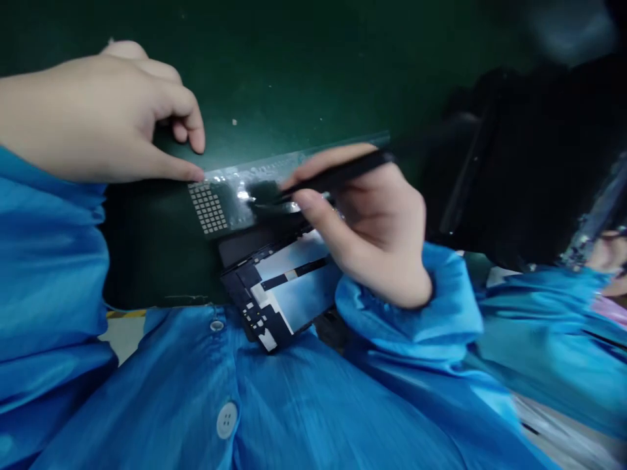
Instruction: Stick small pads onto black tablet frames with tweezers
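Note:
My left hand (132,117) is at the left, its thumb tip touching the upper left corner of a clear plastic sheet (235,196). Its index finger is bent and stays apart from the thumb. Rows of small grey square pads (209,207) cover the sheet's left end. Pinched in my right hand (382,222) is a pair of black tweezers (343,171), tips pointing left over the middle of the sheet. Below it, an opened phone body (289,287) lies tilted at the table's near edge, its right part hidden by my right hand.
The dark green table (294,65) carries a few white specks. At the right is a large black, blurred object (519,163). A co-worker's blue sleeve (553,320) and part of a hand (610,254) show at the right edge.

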Motion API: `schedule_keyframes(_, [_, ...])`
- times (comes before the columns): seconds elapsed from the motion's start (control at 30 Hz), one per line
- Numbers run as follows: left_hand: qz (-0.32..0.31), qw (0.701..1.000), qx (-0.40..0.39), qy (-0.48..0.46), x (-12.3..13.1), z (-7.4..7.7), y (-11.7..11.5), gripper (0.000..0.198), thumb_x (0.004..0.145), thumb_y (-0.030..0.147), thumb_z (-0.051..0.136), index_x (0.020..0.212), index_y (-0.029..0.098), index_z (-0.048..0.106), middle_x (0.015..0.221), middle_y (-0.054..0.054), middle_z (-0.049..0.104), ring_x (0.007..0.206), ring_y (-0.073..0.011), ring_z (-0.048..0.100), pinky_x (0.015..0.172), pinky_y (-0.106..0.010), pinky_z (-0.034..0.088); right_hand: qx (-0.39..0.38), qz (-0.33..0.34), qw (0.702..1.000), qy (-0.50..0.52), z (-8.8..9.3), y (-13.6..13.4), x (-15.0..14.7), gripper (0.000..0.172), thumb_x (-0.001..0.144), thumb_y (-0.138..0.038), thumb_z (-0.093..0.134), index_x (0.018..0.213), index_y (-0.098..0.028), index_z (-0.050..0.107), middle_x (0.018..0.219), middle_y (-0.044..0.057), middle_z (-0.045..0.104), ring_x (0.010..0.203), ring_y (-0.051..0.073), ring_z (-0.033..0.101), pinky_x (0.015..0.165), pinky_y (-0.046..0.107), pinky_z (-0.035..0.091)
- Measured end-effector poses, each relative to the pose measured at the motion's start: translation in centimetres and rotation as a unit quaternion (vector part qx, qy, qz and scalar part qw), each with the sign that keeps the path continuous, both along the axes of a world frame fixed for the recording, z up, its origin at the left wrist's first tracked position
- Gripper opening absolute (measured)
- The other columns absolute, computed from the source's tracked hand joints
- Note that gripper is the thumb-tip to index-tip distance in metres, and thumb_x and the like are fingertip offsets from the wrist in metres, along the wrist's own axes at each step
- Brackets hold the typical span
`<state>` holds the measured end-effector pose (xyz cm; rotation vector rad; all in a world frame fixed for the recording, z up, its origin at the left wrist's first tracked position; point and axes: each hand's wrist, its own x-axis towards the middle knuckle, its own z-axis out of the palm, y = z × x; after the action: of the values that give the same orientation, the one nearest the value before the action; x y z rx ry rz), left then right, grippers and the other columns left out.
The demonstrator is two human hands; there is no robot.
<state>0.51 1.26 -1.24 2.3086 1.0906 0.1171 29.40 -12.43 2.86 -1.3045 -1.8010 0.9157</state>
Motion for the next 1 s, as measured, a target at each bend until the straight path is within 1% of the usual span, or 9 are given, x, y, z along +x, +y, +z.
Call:
schedule_keyframes(0.1, [-0.019, 0.998, 0.002, 0.065, 1.0, 1.4, -0.8, 0.131, 0.062, 0.119, 0.008, 0.099, 0.014, 0.078, 0.099, -0.006, 0.060, 0.133, -0.0354, 0.059, 0.119, -0.058, 0.047, -0.027, 0.157, 0.987, -0.023, -1.1, 4.5, -2.3, 0.007, 0.107, -0.028, 0.074, 0.114, -0.030, 0.072, 0.118, 0.001, 0.082, 0.110, 0.021, 0.081, 0.103, 0.038, 0.068])
schedule_keyframes(0.17, [-0.015, 0.996, -0.011, 0.088, 1.5, 2.0, -0.9, 0.112, 0.077, 0.111, 0.027, 0.100, 0.014, 0.078, 0.102, -0.004, 0.060, 0.135, -0.0341, 0.058, 0.118, -0.053, 0.049, -0.028, 0.201, 0.978, -0.041, -2.2, 6.3, -3.3, 0.008, 0.106, -0.025, 0.072, 0.113, -0.031, 0.071, 0.119, -0.001, 0.083, 0.111, 0.019, 0.081, 0.103, 0.036, 0.068])
schedule_keyframes(0.27, [-0.007, 0.991, -0.021, 0.134, 2.0, 2.5, -0.9, 0.055, 0.092, 0.067, 0.074, 0.106, 0.013, 0.079, 0.104, -0.001, 0.059, 0.142, -0.0339, 0.055, 0.123, -0.049, 0.049, -0.047, 0.212, 0.975, -0.047, -3.2, 6.9, -3.5, 0.011, 0.104, -0.024, 0.075, 0.112, -0.032, 0.072, 0.117, -0.002, 0.084, 0.111, 0.020, 0.081, 0.102, 0.035, 0.068])
schedule_keyframes(0.33, [-0.003, 0.988, -0.026, 0.153, 2.2, 2.7, -0.9, 0.037, 0.092, 0.045, 0.085, 0.111, 0.014, 0.079, 0.105, 0.001, 0.058, 0.147, -0.0342, 0.053, 0.126, -0.050, 0.049, -0.058, 0.204, 0.976, -0.044, -3.2, 6.5, -3.3, 0.012, 0.104, -0.025, 0.076, 0.113, -0.033, 0.073, 0.117, -0.001, 0.083, 0.111, 0.021, 0.081, 0.102, 0.037, 0.068])
schedule_keyframes(0.63, [0.015, 0.988, -0.038, 0.146, 2.5, 3.0, -1.0, 0.038, 0.084, 0.038, 0.089, 0.107, 0.011, 0.078, 0.103, 0.002, 0.057, 0.153, -0.0373, 0.052, 0.131, -0.057, 0.045, -0.117, 0.199, 0.973, 0.014, -2.8, 7.1, -3.2, 0.011, 0.098, -0.027, 0.087, 0.102, -0.031, 0.078, 0.110, -0.002, 0.084, 0.103, 0.019, 0.080, 0.099, 0.035, 0.068])
schedule_keyframes(0.73, [0.003, 0.992, -0.017, 0.122, 2.1, 2.2, -0.7, 0.049, 0.082, 0.053, 0.087, 0.108, 0.012, 0.078, 0.102, 0.002, 0.058, 0.149, -0.0372, 0.055, 0.129, -0.059, 0.045, -0.110, 0.086, 0.978, 0.157, -2.6, 4.6, -1.4, 0.012, 0.103, -0.034, 0.083, 0.108, -0.024, 0.077, 0.101, 0.001, 0.084, 0.088, 0.016, 0.079, 0.085, 0.032, 0.068])
schedule_keyframes(0.8, [-0.004, 0.995, -0.003, 0.095, 1.4, 1.2, -0.4, 0.076, 0.083, 0.082, 0.068, 0.106, 0.011, 0.079, 0.101, 0.001, 0.058, 0.147, -0.0382, 0.056, 0.125, -0.062, 0.045, -0.049, -0.059, 0.975, 0.210, -2.4, 1.7, 0.2, 0.008, 0.103, -0.028, 0.082, 0.107, -0.022, 0.079, 0.094, 0.001, 0.082, 0.080, 0.014, 0.077, 0.079, 0.029, 0.066])
schedule_keyframes(0.9, [-0.012, 0.999, 0.026, 0.038, 0.3, -0.5, 0.2, 0.120, 0.069, 0.113, 0.026, 0.102, 0.012, 0.080, 0.098, -0.001, 0.059, 0.140, -0.0386, 0.060, 0.123, -0.068, 0.043, 0.042, -0.245, 0.955, 0.163, -2.7, -2.6, 2.2, 0.006, 0.104, -0.020, 0.079, 0.107, -0.025, 0.081, 0.095, 0.000, 0.078, 0.087, 0.013, 0.078, 0.080, 0.026, 0.064])
schedule_keyframes(1.0, [-0.033, 0.998, 0.043, 0.013, -0.8, -1.6, 1.0, 0.111, 0.072, 0.111, 0.037, 0.106, 0.015, 0.080, 0.099, -0.001, 0.062, 0.133, -0.0319, 0.064, 0.127, -0.066, 0.039, 0.064, -0.286, 0.950, 0.104, -3.7, -5.1, 3.0, 0.008, 0.106, -0.025, 0.077, 0.113, -0.028, 0.079, 0.102, 0.000, 0.079, 0.091, 0.015, 0.079, 0.081, 0.029, 0.066])
